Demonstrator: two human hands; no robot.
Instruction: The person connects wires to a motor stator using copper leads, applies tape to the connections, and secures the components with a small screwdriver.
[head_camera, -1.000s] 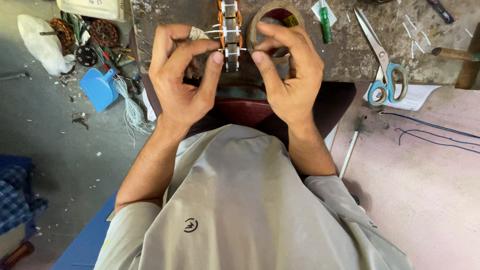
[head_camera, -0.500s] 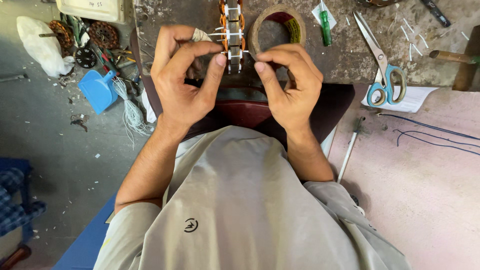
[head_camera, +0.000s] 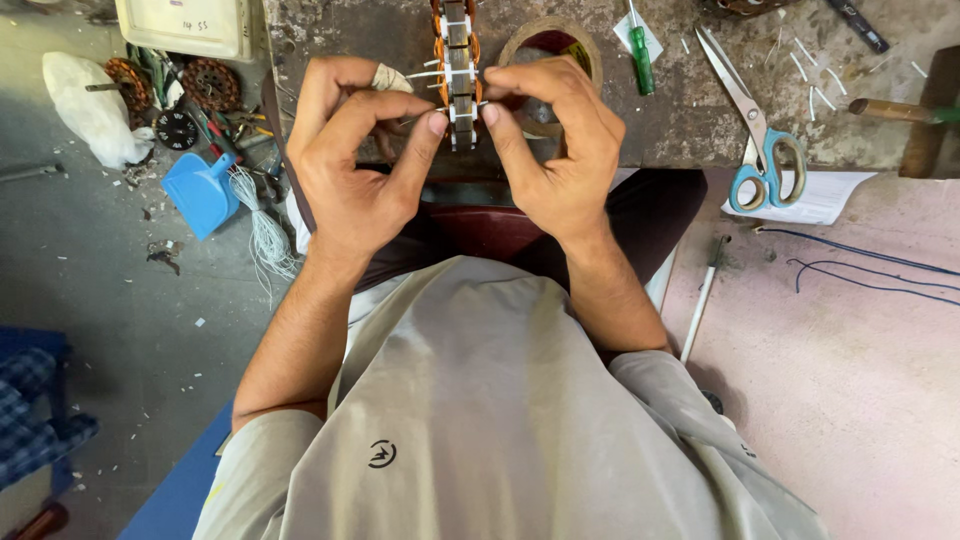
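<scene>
A motor stator (head_camera: 457, 60) with copper windings and white insulating strips stands on edge at the near rim of a worn workbench (head_camera: 700, 130). My left hand (head_camera: 350, 160) pinches its lower left side, with a small pale wad tucked against the fingers. My right hand (head_camera: 555, 150) pinches the lower right side opposite it. Both index fingertips meet at the stator's bottom edge. My grey shirt fills the lower middle of the view.
A brown tape roll (head_camera: 550, 50) lies behind my right hand. A green screwdriver (head_camera: 640, 50), blue-handled scissors (head_camera: 755, 140) and a wooden-handled tool (head_camera: 905, 108) lie on the bench. On the floor left are a blue scoop (head_camera: 200, 190), white string, spare stators and a white bag.
Both hands stay on the stator; my right hand has slid slightly left and closer to it, its fingers tightening at the bottom edge.
</scene>
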